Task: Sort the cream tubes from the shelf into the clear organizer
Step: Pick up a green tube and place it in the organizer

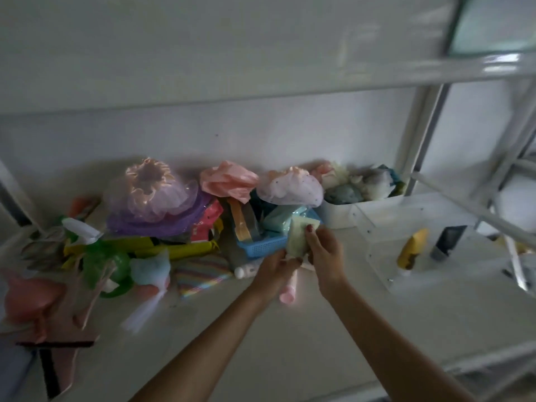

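Both my hands meet over the white shelf [290, 338]. My left hand [274, 269] grips the lower end of a pale cream tube [296, 239], and my right hand [326, 256] pinches its upper part with thumb and fingers. A pink tube [288, 291] lies on the shelf just under my hands. A white-capped tube [246, 270] lies to their left. The clear organizer [385, 236] stands to the right; a yellow tube [412, 248] and a dark grey tube [446, 242] rest inside it.
Cluttered pile at the back left: purple shower caps [150, 198], pink bag [229, 181], blue basket [261, 248], green plastic items [107, 265]. A white bin [342, 213] of cloths sits behind the organizer. White shelf posts [423, 132] rise at the right.
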